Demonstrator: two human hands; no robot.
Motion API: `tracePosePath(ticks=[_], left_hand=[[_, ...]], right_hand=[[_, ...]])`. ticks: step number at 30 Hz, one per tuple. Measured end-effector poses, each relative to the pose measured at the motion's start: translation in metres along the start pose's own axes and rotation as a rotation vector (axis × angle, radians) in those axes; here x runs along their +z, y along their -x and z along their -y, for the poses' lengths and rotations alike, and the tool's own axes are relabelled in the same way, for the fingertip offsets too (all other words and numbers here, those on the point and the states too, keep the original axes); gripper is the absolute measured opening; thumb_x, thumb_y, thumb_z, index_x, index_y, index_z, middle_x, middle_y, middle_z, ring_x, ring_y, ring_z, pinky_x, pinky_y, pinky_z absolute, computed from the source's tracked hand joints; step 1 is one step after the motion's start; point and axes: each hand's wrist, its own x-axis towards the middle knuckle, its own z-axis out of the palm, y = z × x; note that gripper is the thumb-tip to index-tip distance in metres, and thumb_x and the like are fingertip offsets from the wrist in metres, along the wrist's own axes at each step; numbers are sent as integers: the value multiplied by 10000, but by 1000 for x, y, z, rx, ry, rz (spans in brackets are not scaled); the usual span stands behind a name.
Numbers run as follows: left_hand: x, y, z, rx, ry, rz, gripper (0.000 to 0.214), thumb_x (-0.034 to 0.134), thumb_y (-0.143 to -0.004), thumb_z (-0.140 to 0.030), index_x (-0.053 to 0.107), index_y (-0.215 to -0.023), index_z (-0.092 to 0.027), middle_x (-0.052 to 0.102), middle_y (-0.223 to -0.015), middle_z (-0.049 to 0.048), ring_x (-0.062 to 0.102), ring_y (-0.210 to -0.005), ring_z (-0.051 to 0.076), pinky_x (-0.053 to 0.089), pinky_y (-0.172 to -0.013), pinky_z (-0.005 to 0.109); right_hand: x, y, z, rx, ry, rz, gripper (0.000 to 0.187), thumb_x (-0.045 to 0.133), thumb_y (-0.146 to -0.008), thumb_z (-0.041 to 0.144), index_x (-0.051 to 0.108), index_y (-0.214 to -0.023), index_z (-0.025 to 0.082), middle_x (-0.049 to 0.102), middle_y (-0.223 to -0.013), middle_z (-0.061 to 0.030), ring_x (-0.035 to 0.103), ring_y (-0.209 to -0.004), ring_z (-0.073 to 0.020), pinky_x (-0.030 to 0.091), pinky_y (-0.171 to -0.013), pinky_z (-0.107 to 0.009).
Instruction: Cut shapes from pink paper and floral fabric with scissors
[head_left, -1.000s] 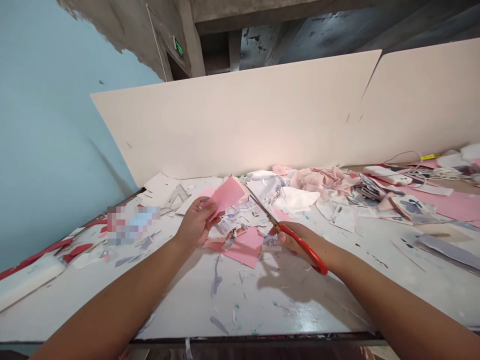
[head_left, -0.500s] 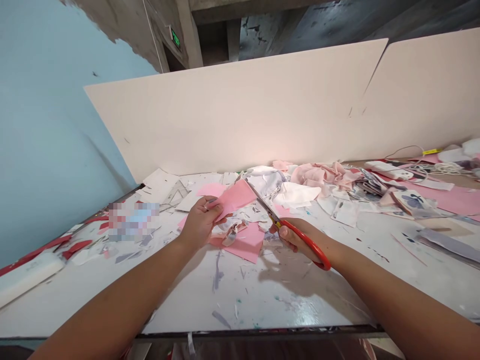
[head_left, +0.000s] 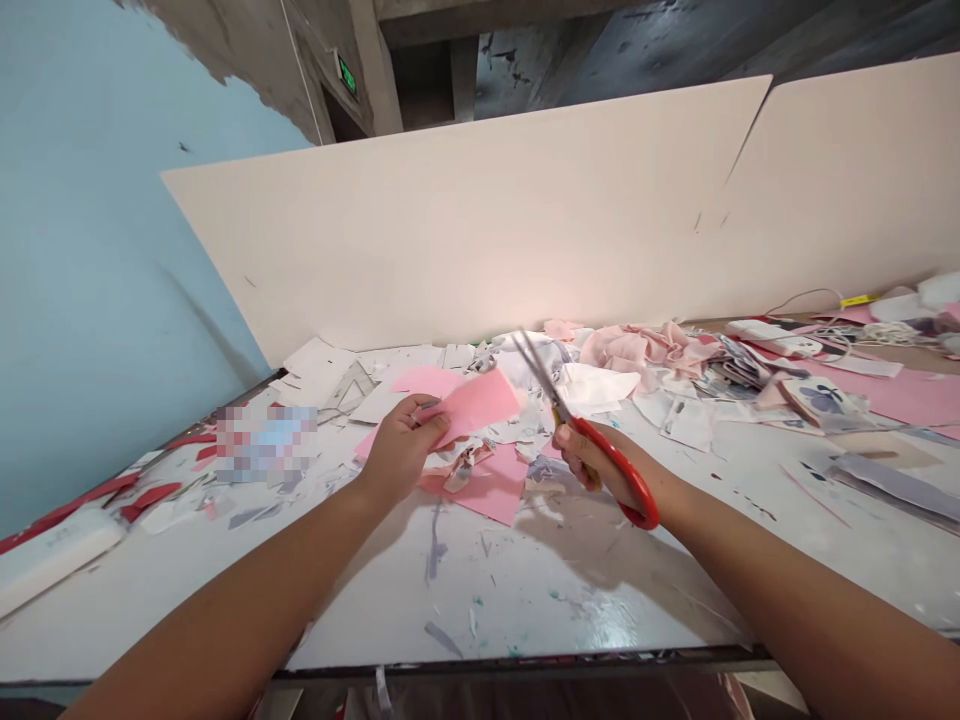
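Note:
My left hand point(head_left: 401, 450) pinches a small pink paper piece point(head_left: 476, 406) by its left end and holds it just above the table. My right hand point(head_left: 600, 470) grips red-handled scissors point(head_left: 592, 440); their blades point up and away, open in a narrow V, just to the right of the pink piece and apart from it. Under both hands lie a larger pink sheet point(head_left: 491, 485) and white and pink scraps on the paint-stained white table point(head_left: 525, 590).
A tall cream board point(head_left: 487, 220) stands along the table's back. Pink cloth point(head_left: 637, 350), printed paper pieces point(head_left: 817, 400) and pink sheets point(head_left: 900, 395) crowd the right side. A clear set square point(head_left: 349, 385) and red strips point(head_left: 150, 495) lie at left. The table's front edge is close.
The scissors have swung from lying against the pink piece's right edge to pointing more upright, blades parted and clear of it. My left hand has lowered the piece slightly.

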Motion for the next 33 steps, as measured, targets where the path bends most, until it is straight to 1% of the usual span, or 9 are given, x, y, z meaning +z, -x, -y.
tracePosePath(ticks=[3, 6, 8, 11, 14, 19, 23, 27, 33], left_hand=[[4, 8, 2, -100, -86, 196, 205, 650, -648, -278, 532, -786, -182, 455, -578, -66, 447, -518, 58, 496, -590, 275], [8, 15, 5, -121, -191, 318, 191, 629, -674, -293, 539, -803, -186, 413, -551, -72, 388, -506, 53, 474, -581, 254], [10, 18, 6, -119, -279, 336, 192, 613, -690, -317, 543, -817, -191, 393, -529, -77, 346, -487, 49, 442, -548, 221], [11, 19, 8, -135, -346, 331, 211, 599, -700, -345, 546, -840, -196, 387, -516, -81, 337, -477, 49, 410, -530, 203], [11, 18, 8, -167, -320, 324, 241, 608, -690, -344, 545, -868, -194, 412, -539, -77, 366, -484, 50, 403, -543, 207], [11, 16, 7, -265, -277, 384, 300, 622, -672, -307, 537, -930, -179, 391, -487, -83, 339, -444, 50, 292, -434, 163], [9, 13, 8, -317, -196, 407, 310, 644, -648, -288, 539, -924, -192, 454, -543, -62, 427, -496, 70, 363, -477, 185], [4, 10, 13, -292, -239, 373, 360, 634, -666, -325, 544, -989, -194, 510, -580, -43, 466, -505, 84, 410, -509, 219], [6, 12, 11, -291, -224, 472, 333, 612, -696, -313, 558, -991, -167, 513, -612, -27, 483, -548, 85, 454, -546, 231]], right_hand=[[0, -3, -1, -18, -262, -45, 333, 576, -704, 475, 416, -651, 188, 417, -616, 24, 441, -577, -119, 357, -542, -263], [0, -5, -2, -62, -372, -25, 372, 704, -576, 363, 379, -618, 188, 334, -619, 46, 362, -557, -89, 307, -510, -238], [1, -7, -4, -63, -317, -29, 371, 714, -555, 321, 374, -622, 190, 314, -618, 52, 324, -545, -83, 269, -499, -236], [1, -8, -6, -55, -202, -54, 317, 673, -601, 296, 376, -650, 198, 331, -614, 55, 347, -551, -93, 270, -519, -247], [1, -9, -6, -46, -140, -87, 272, 639, -618, 276, 381, -664, 201, 358, -614, 57, 373, -557, -102, 287, -537, -254], [1, -8, -5, -8, -60, -105, 252, 616, -632, 258, 372, -667, 201, 348, -605, 61, 350, -554, -97, 271, -531, -249], [1, -7, -5, -6, -35, -85, 243, 599, -651, 269, 367, -670, 200, 336, -614, 52, 328, -555, -96, 263, -514, -247], [1, -8, -5, 2, -9, -87, 257, 602, -656, 303, 370, -654, 193, 327, -610, 42, 313, -543, -97, 248, -484, -248], [1, -6, -6, -22, -6, -4, 296, 546, -710, 293, 293, -596, 188, 236, -587, 51, 236, -516, -83, 212, -476, -250]])
